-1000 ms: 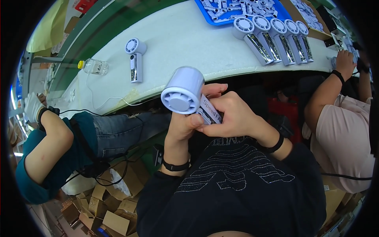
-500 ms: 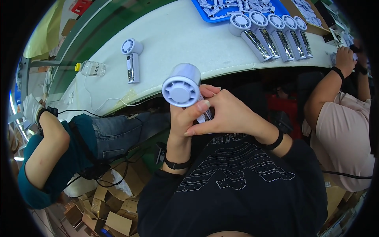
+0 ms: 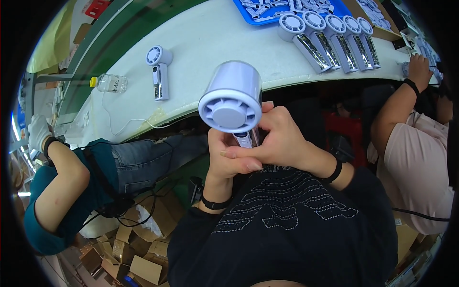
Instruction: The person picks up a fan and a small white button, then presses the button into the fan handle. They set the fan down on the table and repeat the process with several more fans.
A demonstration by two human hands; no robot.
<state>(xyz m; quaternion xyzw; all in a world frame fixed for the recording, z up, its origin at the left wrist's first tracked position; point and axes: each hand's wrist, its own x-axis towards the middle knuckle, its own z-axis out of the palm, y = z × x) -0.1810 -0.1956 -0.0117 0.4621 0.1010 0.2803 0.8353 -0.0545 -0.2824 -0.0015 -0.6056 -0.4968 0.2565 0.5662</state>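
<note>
In front of my chest I hold a pale lavender handheld fan (image 3: 229, 98), its round vented head turned up toward me. My left hand (image 3: 221, 160) is closed round the handle from the left, the thumb lying across it. From the right, my right hand (image 3: 282, 136) grips the same handle, its thumb over the left one's. Most of the handle is hidden by my fingers; a small panel shows just below the head. A similar fan (image 3: 160, 71) lies on the white table to the left. Several more fans (image 3: 330, 43) lie in a row at the far right.
A blue tray (image 3: 246, 14) of small white parts sits at the back of the white table (image 3: 215, 43). A capped bottle (image 3: 111, 83) and a white cable lie at left. Co-workers sit on both sides. Cardboard boxes (image 3: 143, 270) pile up on the floor at lower left.
The fan has risen nearer to me and tilted, so its head looks larger. My left thumb has come down from beside the head onto the handle, below the panel.
</note>
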